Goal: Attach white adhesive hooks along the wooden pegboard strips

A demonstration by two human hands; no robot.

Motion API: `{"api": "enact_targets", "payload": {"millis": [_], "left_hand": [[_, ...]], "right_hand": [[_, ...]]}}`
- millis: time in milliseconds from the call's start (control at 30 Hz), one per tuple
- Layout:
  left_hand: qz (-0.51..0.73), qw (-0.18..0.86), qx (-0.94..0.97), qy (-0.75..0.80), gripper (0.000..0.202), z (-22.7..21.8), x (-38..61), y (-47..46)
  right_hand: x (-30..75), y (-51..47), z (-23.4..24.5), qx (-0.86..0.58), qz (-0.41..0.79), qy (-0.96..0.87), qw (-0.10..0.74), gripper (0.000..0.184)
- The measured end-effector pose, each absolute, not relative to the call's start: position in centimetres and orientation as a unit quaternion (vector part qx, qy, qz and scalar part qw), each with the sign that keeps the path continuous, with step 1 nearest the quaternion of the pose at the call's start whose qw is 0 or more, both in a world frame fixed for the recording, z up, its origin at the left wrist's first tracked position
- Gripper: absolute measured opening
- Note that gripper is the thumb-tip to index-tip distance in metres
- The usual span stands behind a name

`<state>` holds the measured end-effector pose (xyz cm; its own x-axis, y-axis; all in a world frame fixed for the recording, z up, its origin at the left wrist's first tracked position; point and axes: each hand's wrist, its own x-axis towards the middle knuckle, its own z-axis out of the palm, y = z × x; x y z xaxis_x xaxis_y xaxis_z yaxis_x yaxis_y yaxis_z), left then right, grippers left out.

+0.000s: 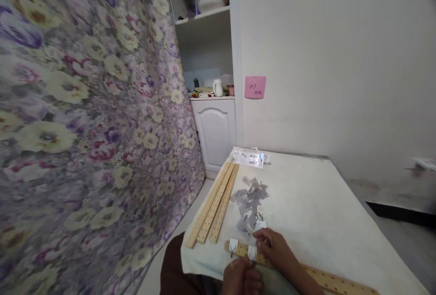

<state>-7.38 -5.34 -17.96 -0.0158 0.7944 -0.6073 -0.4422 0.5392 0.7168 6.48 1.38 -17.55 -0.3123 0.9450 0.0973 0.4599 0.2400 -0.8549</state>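
A perforated wooden strip (327,278) lies across the near edge of the white table (316,204). Two small white hooks (233,245) (252,252) sit on its left end. My left hand (241,277) is at the bottom edge, fingers curled, pinching at the second hook. My right hand (276,248) rests on the strip just right of that hook, fingers bent on it. A pile of small grey and white hook pieces (250,204) lies just beyond my hands.
Three more perforated wooden strips (215,205) lie side by side along the table's left edge. A clear packet (250,157) lies at the far corner. A floral cloth (85,127) hangs at left. A white cabinet (215,131) and a pink note (255,87) are behind.
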Motion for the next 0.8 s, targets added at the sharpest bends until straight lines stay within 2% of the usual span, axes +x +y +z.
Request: {"api": "enact_targets", "payload": {"millis": [233,433,600,700,800], "left_hand": [[0.439,0.684,0.165,0.559,0.026,-18.1,-7.6,-5.4],[0.434,0.683,0.177,0.561,0.027,-18.5,-7.8,-5.6],[0.439,0.674,0.186,0.563,0.025,-18.8,-7.8,-5.6],[0.444,0.669,0.19,0.565,0.025,-19.2,-7.8,-5.5],[0.443,0.669,0.19,0.566,0.024,-19.5,-7.8,-5.4]], "right_hand": [[8.3,1.9,-16.3,-0.5,0.35,-0.73,0.308,0.022],[8.6,1.1,-15.4,-0.525,0.347,-0.745,0.222,0.025],[9.4,-0.1,-15.8,-0.566,0.241,-0.779,0.121,0.036],[9.2,-0.8,-17.1,-0.571,0.183,-0.79,0.126,0.028],[8.9,-1.1,-18.2,-0.572,0.18,-0.783,0.166,0.024]]}}
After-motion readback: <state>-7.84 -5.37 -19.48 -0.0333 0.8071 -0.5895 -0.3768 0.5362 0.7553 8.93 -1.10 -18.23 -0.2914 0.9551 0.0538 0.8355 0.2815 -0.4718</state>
